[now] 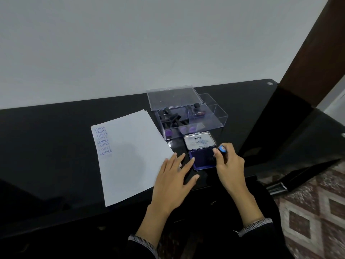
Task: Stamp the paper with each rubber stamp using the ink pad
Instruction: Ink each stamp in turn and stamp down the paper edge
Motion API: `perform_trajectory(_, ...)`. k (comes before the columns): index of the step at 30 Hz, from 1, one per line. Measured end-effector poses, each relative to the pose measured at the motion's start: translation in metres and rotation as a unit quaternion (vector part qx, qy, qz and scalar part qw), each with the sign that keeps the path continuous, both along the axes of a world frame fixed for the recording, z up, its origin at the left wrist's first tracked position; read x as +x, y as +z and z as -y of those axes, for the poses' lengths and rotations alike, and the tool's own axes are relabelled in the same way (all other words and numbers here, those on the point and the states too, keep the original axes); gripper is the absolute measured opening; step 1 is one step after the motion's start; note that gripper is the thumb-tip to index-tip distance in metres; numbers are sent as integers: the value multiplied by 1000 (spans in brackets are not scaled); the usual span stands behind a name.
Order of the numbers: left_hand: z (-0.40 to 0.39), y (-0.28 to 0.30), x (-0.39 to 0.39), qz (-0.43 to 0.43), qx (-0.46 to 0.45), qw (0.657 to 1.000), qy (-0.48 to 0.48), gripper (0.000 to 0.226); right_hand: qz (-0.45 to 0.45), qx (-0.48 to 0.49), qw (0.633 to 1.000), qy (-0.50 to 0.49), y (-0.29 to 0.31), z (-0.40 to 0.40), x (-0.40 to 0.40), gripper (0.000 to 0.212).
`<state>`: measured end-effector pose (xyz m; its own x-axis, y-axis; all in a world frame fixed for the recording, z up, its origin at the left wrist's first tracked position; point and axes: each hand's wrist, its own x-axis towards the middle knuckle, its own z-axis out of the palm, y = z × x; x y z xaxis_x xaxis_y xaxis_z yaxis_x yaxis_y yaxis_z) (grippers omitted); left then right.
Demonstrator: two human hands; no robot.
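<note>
Rubber stamp (222, 148), clamped upright in right-hand fingers (216, 152), stands over the open ink pad (202, 159); left hand (172, 177) lies splayed beside it.

Stamp (222, 148) face behind right hand (230, 165); ink pad (202, 159) partly covered.

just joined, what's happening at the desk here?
A person is stamping paper. The right hand holds a stamp with a blue-capped handle over the open ink pad, apparently inking it. The left hand lies flat, fingers spread, across the near right corner of the paper and the black desk. The sheet already has a column of purple SAMPLE prints along its left edge. More stamps sit in the open clear box behind the pad.
</note>
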<state>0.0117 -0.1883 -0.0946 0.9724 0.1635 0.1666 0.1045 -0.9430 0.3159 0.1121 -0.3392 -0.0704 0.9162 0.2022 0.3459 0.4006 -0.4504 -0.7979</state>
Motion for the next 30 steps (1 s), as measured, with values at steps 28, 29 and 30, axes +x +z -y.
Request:
perform_trajectory(28, 0, 6, -1, 43, -166, 985, 0, 52, 119, -66, 991, 1, -17, -8, 0, 15)
perform_trajectory(29, -1, 11, -3, 69, -242, 968, 15, 46, 113, -56, 992, -2, -18, -8, 0, 15)
perform_trajectory(30, -5, 16, -4, 101, -296, 949, 34, 40, 111, -51, 992, -4, -18, -8, 0, 15)
